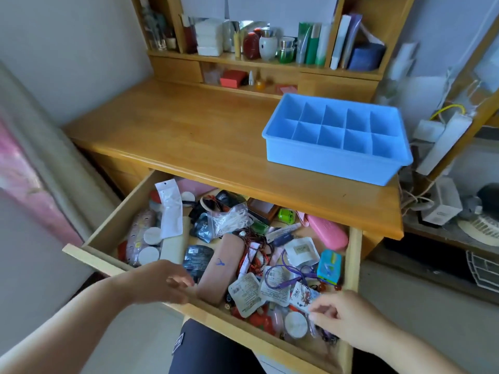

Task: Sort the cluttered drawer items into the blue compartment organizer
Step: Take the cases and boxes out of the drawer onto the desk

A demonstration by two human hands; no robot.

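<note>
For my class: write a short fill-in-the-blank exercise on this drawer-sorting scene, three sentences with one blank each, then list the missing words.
1. The blue plastic compartment organizer stands on the wooden ____, not in the open wooden drawer.
2. All of the organizer's compartments are ____.
3. The right hand pinches a small white printed ____, while the left hand rests at the drawer's front edge.

Missing words: desktop; empty; packet

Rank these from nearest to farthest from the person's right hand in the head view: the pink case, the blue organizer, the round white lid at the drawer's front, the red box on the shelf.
From the right hand:
1. Round white lid, just left of the fingers, at the drawer's front.
2. Pink case, at the drawer's back right.
3. Blue organizer, up on the desktop, right side.
4. Red box, on the lower shelf at the back.
</note>
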